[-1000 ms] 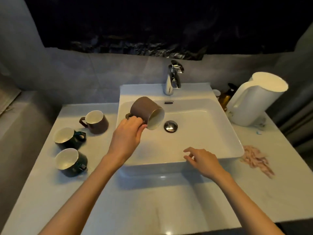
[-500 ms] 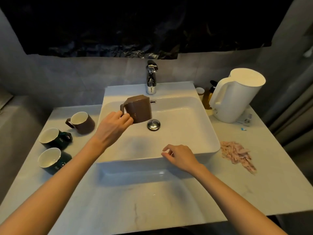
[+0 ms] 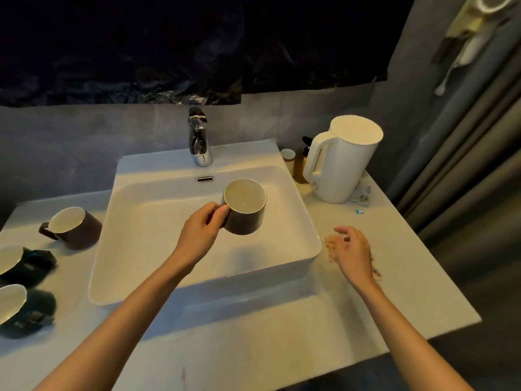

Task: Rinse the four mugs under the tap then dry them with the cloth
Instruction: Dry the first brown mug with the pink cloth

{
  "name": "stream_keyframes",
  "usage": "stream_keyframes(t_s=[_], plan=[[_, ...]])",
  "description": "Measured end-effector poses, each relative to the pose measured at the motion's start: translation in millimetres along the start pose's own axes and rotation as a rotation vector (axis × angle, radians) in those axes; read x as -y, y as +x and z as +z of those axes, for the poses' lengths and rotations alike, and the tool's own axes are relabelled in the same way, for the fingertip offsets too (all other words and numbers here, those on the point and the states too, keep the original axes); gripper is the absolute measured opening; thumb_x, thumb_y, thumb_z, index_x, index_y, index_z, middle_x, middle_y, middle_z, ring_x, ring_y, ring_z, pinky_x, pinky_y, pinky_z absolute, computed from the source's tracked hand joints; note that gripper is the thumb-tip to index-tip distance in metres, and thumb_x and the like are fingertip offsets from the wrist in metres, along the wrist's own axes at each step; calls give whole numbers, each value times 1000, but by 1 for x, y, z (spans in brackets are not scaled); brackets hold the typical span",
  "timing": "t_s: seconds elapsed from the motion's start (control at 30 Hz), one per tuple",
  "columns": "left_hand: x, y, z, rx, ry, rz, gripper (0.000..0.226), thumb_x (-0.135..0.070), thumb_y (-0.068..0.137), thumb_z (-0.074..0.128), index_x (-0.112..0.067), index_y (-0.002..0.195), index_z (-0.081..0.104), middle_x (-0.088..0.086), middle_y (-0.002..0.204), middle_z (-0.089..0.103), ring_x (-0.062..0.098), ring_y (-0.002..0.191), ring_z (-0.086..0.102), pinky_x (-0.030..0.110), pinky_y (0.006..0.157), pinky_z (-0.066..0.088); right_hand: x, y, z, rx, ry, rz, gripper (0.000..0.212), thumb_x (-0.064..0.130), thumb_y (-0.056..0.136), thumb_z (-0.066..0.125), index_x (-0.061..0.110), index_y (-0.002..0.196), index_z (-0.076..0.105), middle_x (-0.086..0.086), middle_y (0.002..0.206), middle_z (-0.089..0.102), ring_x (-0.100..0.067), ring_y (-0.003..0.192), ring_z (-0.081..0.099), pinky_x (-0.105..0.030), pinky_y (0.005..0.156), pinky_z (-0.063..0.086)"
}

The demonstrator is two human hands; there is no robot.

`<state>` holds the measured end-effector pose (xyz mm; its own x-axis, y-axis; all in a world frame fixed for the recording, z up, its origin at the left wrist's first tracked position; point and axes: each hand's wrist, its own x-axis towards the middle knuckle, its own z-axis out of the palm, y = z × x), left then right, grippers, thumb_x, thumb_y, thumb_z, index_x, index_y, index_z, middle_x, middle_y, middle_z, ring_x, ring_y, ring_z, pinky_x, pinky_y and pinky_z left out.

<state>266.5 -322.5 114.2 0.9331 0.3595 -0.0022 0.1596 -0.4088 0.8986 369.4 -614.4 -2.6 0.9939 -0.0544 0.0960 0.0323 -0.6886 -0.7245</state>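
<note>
My left hand grips the handle of a brown mug, held upright over the right part of the white sink, mouth facing up. My right hand, fingers apart and holding nothing, hovers over the pinkish cloth on the counter right of the sink; most of the cloth is hidden under it. A second brown mug lies tilted left of the sink. Two dark green mugs sit at the left edge. The chrome tap stands behind the basin, no water running.
A white kettle stands at the back right, with an amber bottle and a small white jar beside it. The white counter extends in front of the sink. A grey wall and curtain close the right side.
My left hand turned the brown mug from tipped sideways to upright and carried it right. My right hand left the sink's front rim and moved right over the cloth.
</note>
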Motion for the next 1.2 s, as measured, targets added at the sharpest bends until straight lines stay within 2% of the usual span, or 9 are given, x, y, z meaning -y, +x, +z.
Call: stream_keyframes(t_s=[0.07,0.23,0.3,0.47,0.6,0.73,0.8,0.9,1.2], plan=[[-9,0,15,38,-106,-67,32,-30,99,43,-4,87,58,5,81,58,3,65,51,12,57,41,-31,17,0,61,-132,60,25,8,90,54,13,113,64,-13,121,59,-30,110,54,-37,97,42],[-18,0,33,105,-167,-143,30,-32,100,42,-15,78,53,-1,76,51,10,68,43,22,60,36,-68,46,15,258,-339,98,36,11,93,48,11,128,56,-14,135,53,-32,124,46,-36,106,33],[-18,0,34,110,-188,-158,32,-33,99,42,-17,74,52,-3,73,50,10,66,42,22,59,34,-70,52,20,295,-393,137,37,12,95,46,9,131,51,-16,136,50,-36,122,47,-38,103,37],[-13,-1,25,132,-181,-163,31,-36,98,42,-16,80,56,-4,72,50,11,65,40,20,57,33,-75,55,18,195,-490,264,26,20,95,50,9,117,59,-14,121,57,-34,107,56,-40,89,49],[-12,-2,16,111,-178,-171,32,-36,98,43,-13,82,58,-3,73,51,10,66,40,21,57,32,-47,54,2,58,-559,163,25,36,93,54,20,104,69,-5,105,69,-26,108,53,-35,90,32],[-13,-4,5,63,-193,-201,33,-37,98,43,-15,77,57,-2,72,52,11,65,40,22,57,33,13,51,-19,-61,-204,-18,18,24,94,52,13,103,62,-7,110,57,-20,104,47,-29,86,36],[-14,-5,-4,27,-198,-194,35,-37,98,43,-15,73,54,-2,69,51,11,64,40,23,57,34,54,45,-32,-58,-1,-92,13,25,99,47,15,104,52,-3,107,50,-16,95,54,-24,74,47],[-16,-7,-20,-40,-186,-163,37,-37,98,42,-12,73,54,-1,68,52,10,63,41,22,57,34,120,32,-43,-83,184,-221,7,27,102,42,21,105,44,12,90,50,-5,81,60,-13,55,47],[-4,-22,-104,-161,-235,-143,39,-40,98,41,-15,71,53,-9,55,42,3,47,34,19,50,26,263,-32,35,207,507,-318,17,25,102,43,25,115,54,12,102,55,2,96,53,-4,75,40]])
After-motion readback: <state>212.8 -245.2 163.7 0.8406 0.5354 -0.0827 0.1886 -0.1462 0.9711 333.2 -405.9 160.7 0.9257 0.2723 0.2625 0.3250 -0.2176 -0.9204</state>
